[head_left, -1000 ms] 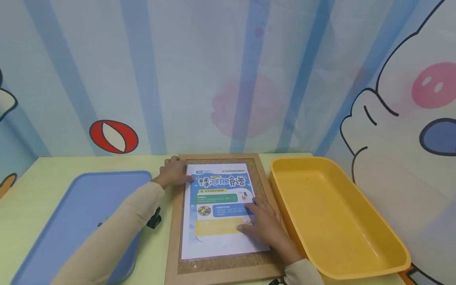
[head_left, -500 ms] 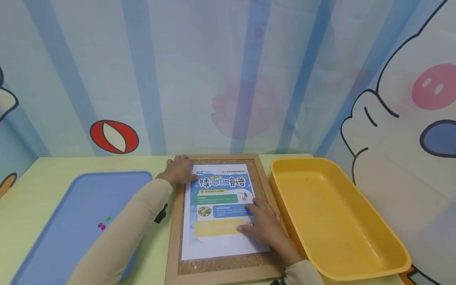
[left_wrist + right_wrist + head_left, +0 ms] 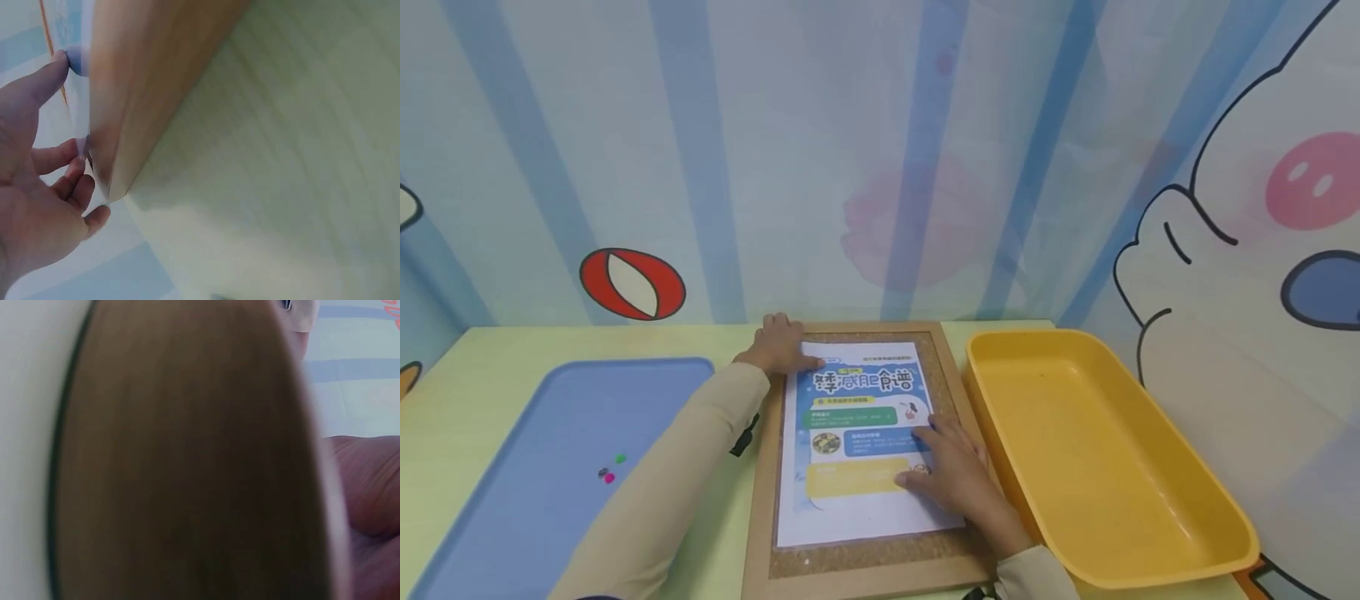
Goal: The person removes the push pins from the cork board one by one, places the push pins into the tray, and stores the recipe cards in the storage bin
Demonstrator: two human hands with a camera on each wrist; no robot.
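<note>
A printed poster sheet lies on a cork board with a wooden frame. My left hand rests at the board's top left corner, thumb stretched onto the poster. In the left wrist view, the fingers of that hand are slightly bent beside the frame's edge. Lower down, my right hand lies with spread fingers on the poster's right side. The frame's side fills most of the right wrist view, with part of the hand beyond it.
To the left is a blue tray bearing a few tiny coloured pieces, among them a green one and a pink one. A deep yellow bin stands close along the board's right side. Behind the table hangs a cartoon-printed curtain.
My left hand has slid a little to the right and up along the board's top left corner. Its forearm has uncovered the small pieces on the tray. My right hand stays put.
</note>
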